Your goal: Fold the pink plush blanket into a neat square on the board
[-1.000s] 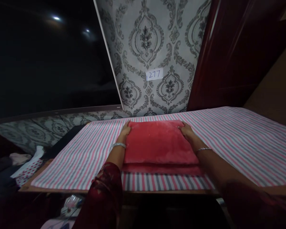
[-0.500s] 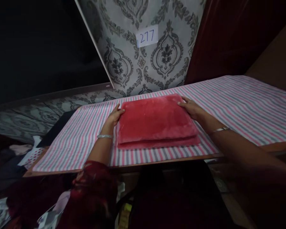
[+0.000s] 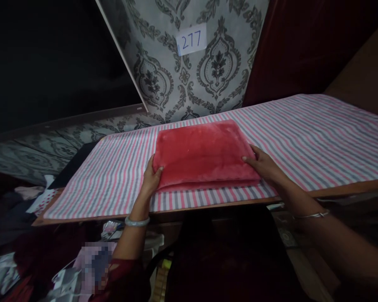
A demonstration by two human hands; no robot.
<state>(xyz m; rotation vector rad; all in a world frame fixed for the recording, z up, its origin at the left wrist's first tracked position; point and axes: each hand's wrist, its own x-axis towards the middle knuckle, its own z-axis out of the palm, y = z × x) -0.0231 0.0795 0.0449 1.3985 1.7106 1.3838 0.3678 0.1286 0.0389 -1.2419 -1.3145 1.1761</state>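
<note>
**Both hands slide to the near ends of the folded red cloth [image 3: 204, 153]**

Half a second ago the left hand [image 3: 151, 178] and the right hand [image 3: 266, 164] were up by the far corners of the red cloth; now each is lower on its side, toward the near corners. The bundle's lower layer, which jutted out plainly along the near side, now shows as a thinner band. The bundle still lies flat on the striped cloth [image 3: 107, 180], reaching close to the striped cloth's far edge and set back a little from its near edge.

The left forearm rises steeply from below the striped cloth's near edge, a pale bangle [image 3: 137, 221] at the wrist and a dark red sleeve [image 3: 126, 274] farther back. The left thumb presses on top of the bundle while the fingers wrap its left edge. The right forearm slants in over the striped cloth's near edge from the right, a thin metal bracelet [image 3: 311, 215] on it. The right thumb lies on top too, with the forefinger along the right edge. Both hands grasp the bundle by its sides; whether any fingertips reach underneath cannot be told.
</note>
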